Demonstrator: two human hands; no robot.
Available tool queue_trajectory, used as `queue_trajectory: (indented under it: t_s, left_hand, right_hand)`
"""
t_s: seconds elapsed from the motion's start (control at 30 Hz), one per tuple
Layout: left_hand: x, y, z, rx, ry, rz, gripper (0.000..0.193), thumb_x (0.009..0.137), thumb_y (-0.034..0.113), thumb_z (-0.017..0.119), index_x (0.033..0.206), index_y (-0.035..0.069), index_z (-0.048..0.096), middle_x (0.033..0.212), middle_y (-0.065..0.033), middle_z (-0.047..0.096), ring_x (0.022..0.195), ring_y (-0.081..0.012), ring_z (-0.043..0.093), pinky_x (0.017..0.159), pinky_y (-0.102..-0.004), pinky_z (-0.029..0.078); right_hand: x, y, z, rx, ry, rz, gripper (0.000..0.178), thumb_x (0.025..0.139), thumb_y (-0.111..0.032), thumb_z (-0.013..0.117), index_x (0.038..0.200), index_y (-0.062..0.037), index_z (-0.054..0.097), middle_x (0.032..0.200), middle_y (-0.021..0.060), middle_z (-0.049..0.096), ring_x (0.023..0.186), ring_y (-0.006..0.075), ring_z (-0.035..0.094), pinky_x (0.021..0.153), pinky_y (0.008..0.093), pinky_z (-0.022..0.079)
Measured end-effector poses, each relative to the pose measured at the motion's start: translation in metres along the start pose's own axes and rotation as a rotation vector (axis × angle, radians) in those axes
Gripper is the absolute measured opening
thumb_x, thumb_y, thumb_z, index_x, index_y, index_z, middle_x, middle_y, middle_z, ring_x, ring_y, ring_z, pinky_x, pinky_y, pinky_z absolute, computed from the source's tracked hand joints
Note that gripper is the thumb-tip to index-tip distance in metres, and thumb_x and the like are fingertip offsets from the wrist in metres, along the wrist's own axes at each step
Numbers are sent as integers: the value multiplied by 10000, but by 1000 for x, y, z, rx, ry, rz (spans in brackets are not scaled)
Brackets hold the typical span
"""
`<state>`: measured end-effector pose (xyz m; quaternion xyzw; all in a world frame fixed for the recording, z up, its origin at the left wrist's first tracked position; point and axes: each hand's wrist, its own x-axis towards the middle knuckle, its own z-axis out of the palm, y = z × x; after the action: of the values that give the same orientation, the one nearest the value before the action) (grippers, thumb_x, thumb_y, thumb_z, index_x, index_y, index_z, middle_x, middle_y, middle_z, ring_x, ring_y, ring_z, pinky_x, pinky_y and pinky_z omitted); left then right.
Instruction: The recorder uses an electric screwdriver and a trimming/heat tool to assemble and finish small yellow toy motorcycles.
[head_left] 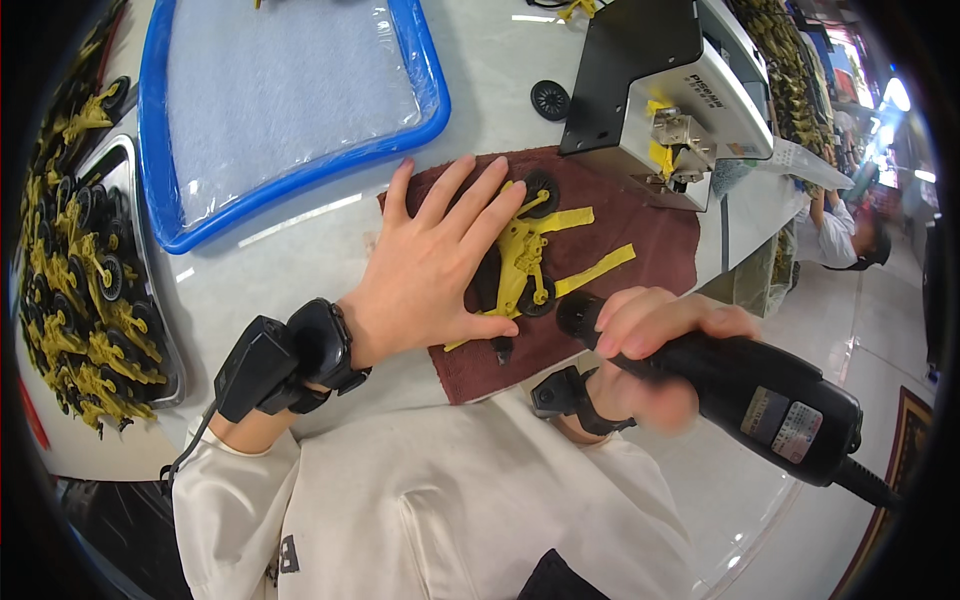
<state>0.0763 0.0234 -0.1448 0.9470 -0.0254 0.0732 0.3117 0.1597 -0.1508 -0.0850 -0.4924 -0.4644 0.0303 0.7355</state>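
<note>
My left hand [432,265] lies spread over a yellow plastic toy assembly [522,255] with black wheels, covering part of it. Beneath the toy is a dark red cloth [640,230]. Two yellow strips [597,268] stick out from the toy's right side. My right hand [655,345] is wrapped around a black corded electric screwdriver [755,390], its front end toward the toy and apart from it. A small black piece [502,349] lies on the cloth below my left thumb.
A metal tray [165,330] heaped with yellow, black-wheeled assemblies is at left. A blue-rimmed tray [445,105] stands at the back. A loose black wheel [549,100] lies beside a white and black screw feeder [640,110]. Another person [850,238] is at far right.
</note>
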Motion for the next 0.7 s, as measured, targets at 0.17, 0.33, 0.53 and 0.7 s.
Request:
queue_trajectory:
  t_s: [0.17, 0.33, 0.53, 0.7]
  left_hand:
    - [-3, -1, -1, 11, -22, -18, 1057, 531, 553, 746, 1370, 75, 318, 1426, -131, 313, 1301, -333, 296, 1018, -601, 176]
    - [0, 4, -5, -3, -30, 19, 1084, 515, 545, 756, 1376, 59, 312, 1429, -145, 303, 1303, -343, 290, 1015, -605, 179]
    - [-2, -2, -15, -92, -52, 41, 1138, 518, 637, 722, 1387, 43, 291, 1428, -158, 296, 1308, -353, 278, 1035, -588, 157]
    - [-3, -2, -8, -53, -18, 48, 1127, 539, 646, 704, 1391, 43, 279, 1429, -147, 301, 1308, -337, 285, 1043, -577, 159]
  right_hand:
    - [13, -7, -12, 23, 18, -10, 569, 807, -222, 657, 1214, -19, 314, 771, 169, 589, 551, 238, 577, 534, 406, 492]
    - [94, -16, -32, -354, 530, -185, 532, 862, -459, 458, 1162, -28, 372, 614, 86, 508, 445, 184, 470, 470, 331, 422]
    - [111, 6, -26, -369, 487, -76, 392, 782, -106, 533, 1113, 24, 369, 582, 102, 500, 451, 192, 483, 475, 323, 456]
    - [53, -22, -3, -60, 178, 33, 527, 835, -274, 619, 1172, -14, 307, 647, 125, 554, 475, 206, 519, 477, 343, 463]
